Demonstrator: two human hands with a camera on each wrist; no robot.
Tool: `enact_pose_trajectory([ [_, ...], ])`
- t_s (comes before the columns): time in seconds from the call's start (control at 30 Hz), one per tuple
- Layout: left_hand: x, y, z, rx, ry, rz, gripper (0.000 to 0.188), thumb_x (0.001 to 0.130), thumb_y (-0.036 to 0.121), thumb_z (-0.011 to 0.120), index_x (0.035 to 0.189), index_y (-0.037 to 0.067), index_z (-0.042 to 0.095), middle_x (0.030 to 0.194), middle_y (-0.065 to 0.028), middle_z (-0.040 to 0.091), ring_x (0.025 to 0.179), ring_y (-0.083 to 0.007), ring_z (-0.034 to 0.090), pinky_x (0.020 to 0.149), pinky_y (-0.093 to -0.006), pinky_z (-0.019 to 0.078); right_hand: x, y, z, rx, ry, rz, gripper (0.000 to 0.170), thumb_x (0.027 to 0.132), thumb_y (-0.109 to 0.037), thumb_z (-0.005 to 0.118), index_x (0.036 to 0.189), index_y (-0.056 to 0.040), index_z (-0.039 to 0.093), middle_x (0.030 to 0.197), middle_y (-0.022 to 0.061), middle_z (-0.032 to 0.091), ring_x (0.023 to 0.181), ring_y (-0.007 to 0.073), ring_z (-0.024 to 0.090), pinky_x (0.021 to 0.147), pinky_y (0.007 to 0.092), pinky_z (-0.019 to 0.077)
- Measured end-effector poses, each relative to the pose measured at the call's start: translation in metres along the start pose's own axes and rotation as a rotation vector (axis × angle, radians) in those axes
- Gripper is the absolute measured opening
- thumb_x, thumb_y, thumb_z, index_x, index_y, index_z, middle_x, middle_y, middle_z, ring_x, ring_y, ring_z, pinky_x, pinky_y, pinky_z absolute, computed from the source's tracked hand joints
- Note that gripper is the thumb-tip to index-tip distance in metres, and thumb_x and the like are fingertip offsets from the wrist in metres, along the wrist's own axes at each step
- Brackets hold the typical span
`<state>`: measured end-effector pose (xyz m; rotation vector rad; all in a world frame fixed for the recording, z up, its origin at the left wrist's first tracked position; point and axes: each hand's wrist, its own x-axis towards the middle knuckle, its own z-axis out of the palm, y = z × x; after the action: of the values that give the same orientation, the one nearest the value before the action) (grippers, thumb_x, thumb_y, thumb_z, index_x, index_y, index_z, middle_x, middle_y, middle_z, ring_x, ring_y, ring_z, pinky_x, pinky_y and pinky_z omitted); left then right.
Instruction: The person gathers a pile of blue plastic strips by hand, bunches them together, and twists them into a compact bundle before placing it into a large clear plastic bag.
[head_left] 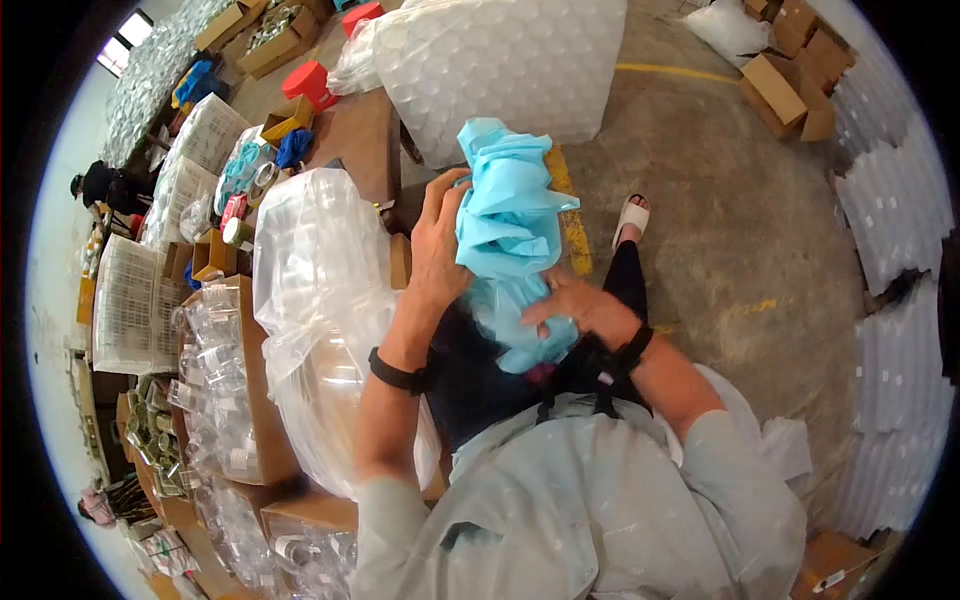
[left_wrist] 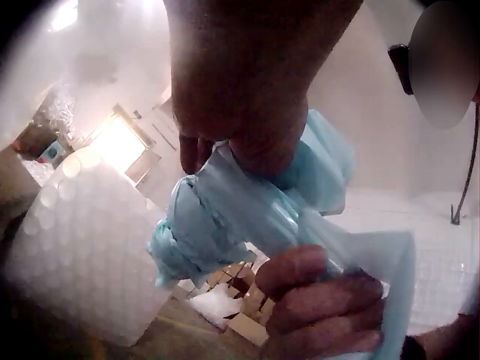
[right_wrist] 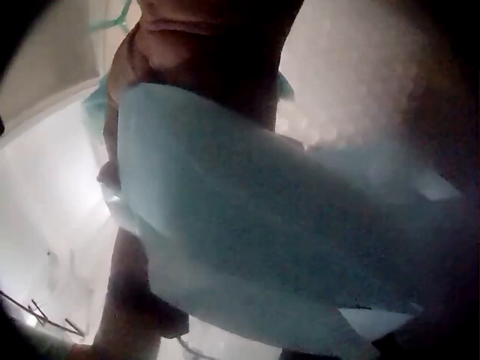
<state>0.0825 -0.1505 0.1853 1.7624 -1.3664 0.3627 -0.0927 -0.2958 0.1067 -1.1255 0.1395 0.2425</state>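
A bunched, crumpled length of light-blue plastic film [head_left: 505,215] is held up in front of the torso. My left hand [head_left: 435,245] grips its upper part from the left side, with the fingers bent over the folds. Lower down, my right hand [head_left: 590,305] holds the film from the right. In the left wrist view, the curled fingers of the right hand [left_wrist: 322,304] wrap the film below the left hand [left_wrist: 240,112]. A broad, smooth flap of the film [right_wrist: 247,217] covers much of the right wrist view and hides most of the right hand's fingers.
A clear plastic-wrapped bundle [head_left: 320,300] stands close on the left, beside a carton of clear bottles [head_left: 215,400]. Ahead are a brown table [head_left: 360,145] and a large bubble-patterned block [head_left: 500,70]. Cardboard boxes [head_left: 785,95] and wrapped stacks [head_left: 890,330] line the right.
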Motion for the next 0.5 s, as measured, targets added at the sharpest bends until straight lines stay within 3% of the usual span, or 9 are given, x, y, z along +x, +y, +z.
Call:
enact_pose_trajectory([
  [0.03,0.003,0.002,-0.002,0.039,0.001,0.037,0.055,0.077,0.019,0.081,0.125,0.002,0.060,0.138,-0.0173,0.057,0.112,-0.0401,0.068,0.086,-0.0441,0.0592,0.001,-0.007,-0.009,-0.141,-0.050,-0.016,0.054,0.080,-0.014,0.086,0.127,-0.0020,0.061,0.091,0.0087,0.069,0.075,0.0156,0.068,0.067,0.0311,0.0547],
  [0.1,0.004,-0.001,-0.001,0.042,-0.020,0.019,0.054,0.077,0.021,0.081,0.123,0.002,0.061,0.140,-0.0171,0.057,0.119,-0.0402,0.064,0.092,-0.0446,0.0572,0.003,-0.018,-0.034,-0.303,-0.077,0.017,0.046,0.080,-0.020,0.084,0.117,-0.0004,0.064,0.084,0.0070,0.069,0.073,0.0199,0.068,0.070,0.0362,0.0553],
  [0.17,0.005,-0.004,0.001,0.167,-0.040,0.098,0.053,0.078,0.022,0.080,0.122,0.002,0.061,0.142,-0.0176,0.056,0.128,-0.0400,0.059,0.100,-0.0454,0.0532,0.003,-0.038,-0.049,-1.007,-0.001,-0.500,0.037,0.079,-0.020,0.077,0.107,0.0012,0.066,0.084,0.0098,0.072,0.073,0.0313,0.070,0.074,0.0432,0.0569],
  [0.2,0.004,-0.004,0.003,0.166,-0.035,0.096,0.053,0.078,0.022,0.080,0.122,0.002,0.061,0.142,-0.0176,0.056,0.128,-0.0400,0.059,0.100,-0.0454,0.0532,0.000,-0.050,-0.053,-1.011,-0.003,-0.497,0.037,0.079,-0.020,0.077,0.107,0.0012,0.066,0.084,0.0098,0.072,0.073,0.0313,0.070,0.074,0.0432,0.0569],
  [0.27,0.004,0.000,0.007,0.108,-0.057,0.112,0.053,0.077,0.023,0.080,0.122,0.002,0.061,0.142,-0.0186,0.056,0.131,-0.0402,0.056,0.104,-0.0455,0.0497,-0.011,-0.092,-0.045,-1.631,0.188,0.054,0.038,0.075,-0.019,0.072,0.108,0.0002,0.068,0.099,0.0169,0.074,0.085,0.0416,0.071,0.080,0.0487,0.0564],
  [0.3,0.004,0.002,0.008,0.106,-0.059,0.111,0.053,0.077,0.023,0.080,0.122,0.002,0.061,0.142,-0.0186,0.056,0.131,-0.0402,0.056,0.104,-0.0455,0.0497,-0.010,-0.090,-0.055,-1.629,0.187,0.056,0.038,0.075,-0.019,0.072,0.108,0.0002,0.068,0.099,0.0169,0.074,0.085,0.0416,0.071,0.080,0.0487,0.0564],
  [0.37,0.014,0.014,0.003,0.032,-0.192,-0.008,0.052,0.076,0.022,0.080,0.121,0.003,0.061,0.142,-0.0196,0.056,0.129,-0.0405,0.056,0.103,-0.0442,0.0504,-0.007,-0.090,-0.071,-1.686,0.403,-0.528,0.038,0.073,-0.013,0.069,0.110,-0.0031,0.069,0.108,0.0209,0.072,0.094,0.0430,0.069,0.082,0.0502,0.0558],
  [0.43,0.021,0.020,0.000,0.028,-0.213,0.008,0.053,0.081,0.018,0.077,0.129,0.001,0.060,0.129,-0.0231,0.065,0.118,-0.0384,0.065,0.097,-0.0439,0.0527,-0.002,-0.105,-0.078,-1.603,0.385,-0.419,0.037,0.073,-0.011,0.071,0.110,-0.0030,0.069,0.111,0.0200,0.071,0.099,0.0404,0.069,0.082,0.0491,0.0560],
  [0.5,0.028,0.016,-0.003,-0.260,-0.323,-0.084,0.051,0.075,0.011,0.077,0.123,0.003,0.060,0.116,-0.0185,0.070,0.107,-0.0439,0.066,0.091,-0.0434,0.0543,0.004,-0.113,-0.079,-1.680,0.418,-0.660,0.035,0.074,-0.009,0.074,0.108,-0.0016,0.068,0.110,0.0189,0.070,0.100,0.0393,0.068,0.079,0.0473,0.0567],
])
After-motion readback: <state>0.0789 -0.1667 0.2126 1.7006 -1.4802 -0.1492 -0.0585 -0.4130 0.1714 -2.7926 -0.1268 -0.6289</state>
